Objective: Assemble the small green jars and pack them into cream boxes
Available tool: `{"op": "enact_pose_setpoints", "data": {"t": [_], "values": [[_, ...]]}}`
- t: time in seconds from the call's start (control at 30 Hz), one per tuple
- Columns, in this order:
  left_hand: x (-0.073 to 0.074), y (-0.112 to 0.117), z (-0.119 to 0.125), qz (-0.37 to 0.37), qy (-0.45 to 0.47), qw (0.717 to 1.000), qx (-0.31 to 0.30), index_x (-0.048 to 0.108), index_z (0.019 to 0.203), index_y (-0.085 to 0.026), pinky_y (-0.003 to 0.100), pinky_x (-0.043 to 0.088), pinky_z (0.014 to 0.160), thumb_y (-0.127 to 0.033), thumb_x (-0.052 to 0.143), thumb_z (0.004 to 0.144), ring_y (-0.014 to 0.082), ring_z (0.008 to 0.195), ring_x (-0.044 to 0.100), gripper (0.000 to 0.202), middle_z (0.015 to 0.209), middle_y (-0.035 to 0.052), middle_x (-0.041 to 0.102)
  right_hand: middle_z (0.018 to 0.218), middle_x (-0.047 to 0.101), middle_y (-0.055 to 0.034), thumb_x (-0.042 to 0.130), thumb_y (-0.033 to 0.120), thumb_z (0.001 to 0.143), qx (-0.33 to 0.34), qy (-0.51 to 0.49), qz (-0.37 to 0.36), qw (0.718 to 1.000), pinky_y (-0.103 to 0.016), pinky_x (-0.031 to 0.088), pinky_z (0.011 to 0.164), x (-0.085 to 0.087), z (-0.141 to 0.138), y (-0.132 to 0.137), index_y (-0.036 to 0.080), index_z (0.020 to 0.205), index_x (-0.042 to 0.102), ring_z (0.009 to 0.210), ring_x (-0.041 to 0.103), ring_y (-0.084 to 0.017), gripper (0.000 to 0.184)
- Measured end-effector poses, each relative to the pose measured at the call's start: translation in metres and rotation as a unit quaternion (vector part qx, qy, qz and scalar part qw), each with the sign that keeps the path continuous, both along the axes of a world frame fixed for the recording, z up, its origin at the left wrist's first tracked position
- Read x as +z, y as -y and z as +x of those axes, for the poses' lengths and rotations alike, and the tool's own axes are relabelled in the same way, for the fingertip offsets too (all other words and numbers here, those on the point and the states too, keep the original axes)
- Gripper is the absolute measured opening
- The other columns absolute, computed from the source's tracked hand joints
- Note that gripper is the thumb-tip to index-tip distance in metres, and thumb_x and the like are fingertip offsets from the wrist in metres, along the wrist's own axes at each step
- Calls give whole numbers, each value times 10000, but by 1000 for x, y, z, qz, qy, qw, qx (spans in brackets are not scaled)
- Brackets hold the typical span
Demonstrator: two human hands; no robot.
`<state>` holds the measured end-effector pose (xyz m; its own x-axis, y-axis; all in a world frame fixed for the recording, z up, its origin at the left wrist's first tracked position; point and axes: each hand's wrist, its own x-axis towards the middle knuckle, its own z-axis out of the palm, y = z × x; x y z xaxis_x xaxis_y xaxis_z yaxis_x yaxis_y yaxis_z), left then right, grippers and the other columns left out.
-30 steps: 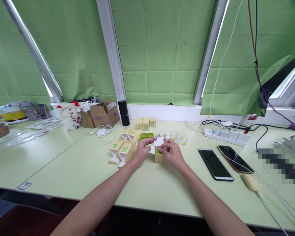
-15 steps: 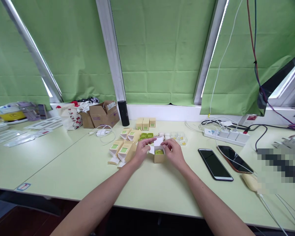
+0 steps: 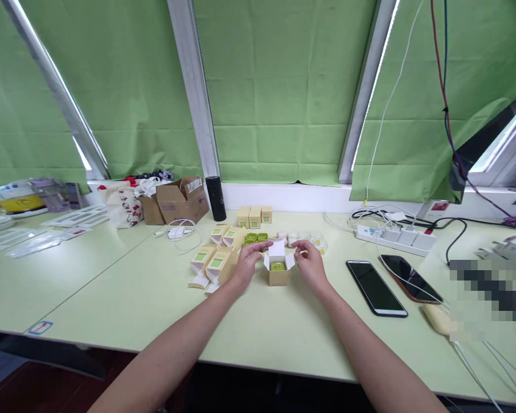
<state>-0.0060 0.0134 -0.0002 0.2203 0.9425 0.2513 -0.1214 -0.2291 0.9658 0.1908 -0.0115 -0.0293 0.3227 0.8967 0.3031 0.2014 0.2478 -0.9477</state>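
A small kraft cardboard box (image 3: pixel 278 279) with white insides stands upright on the table, its side flaps spread and its lid raised. Inside it sits a round green tin (image 3: pixel 278 267). My left hand (image 3: pixel 250 261) is at the box's left, index finger stretched out to the edge of the raised lid and thumb apart; nothing is held. My right hand (image 3: pixel 308 261) is just right of the right flap, its fingers curved and apart with nothing visible between them. Whether a fingertip touches the flap is hard to tell.
Kraft boxes with open flaps (image 3: pixel 217 264) lie left of my left hand. Closed boxes (image 3: pixel 254 217), green tins (image 3: pixel 257 236) and clear containers (image 3: pixel 312 238) stand behind. Two phones (image 3: pixel 376 288), a power strip (image 3: pixel 395 238) and cables are on the right. A black bottle (image 3: pixel 215 198) stands at the back.
My right hand has moved right, away from the box, and the right side flap now stands spread outward. My left hand has hardly moved. The box remains in place.
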Motion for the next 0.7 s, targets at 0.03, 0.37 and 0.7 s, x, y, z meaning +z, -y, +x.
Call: {"op": "enact_pose_setpoints", "data": {"t": [0.03,0.37,0.7], "values": [[0,0,0,0,-1,1000,-3,841,1014,-156,403,501,1007,-222,584,608,313,1142,670,485,1121,110,808,905,606,-19,557,320,720,3,-9,-4,1000,-292,387,594,0,0,0,215,984,670,616,466,-144,305],[-4,0,0,17,3,999,-40,770,1099,-165,387,516,959,-255,726,691,292,1138,661,420,1159,119,763,862,588,-20,588,375,644,14,-37,-33,999,-283,400,562,4,-1,0,206,1014,642,626,498,-153,411],[-11,-3,2,59,-54,996,-29,678,1119,-175,390,462,1014,-328,790,758,278,1167,609,407,1227,129,688,814,604,1,585,302,637,20,-41,-20,999,-289,424,567,5,-1,3,196,1024,659,582,500,-144,408]]}}
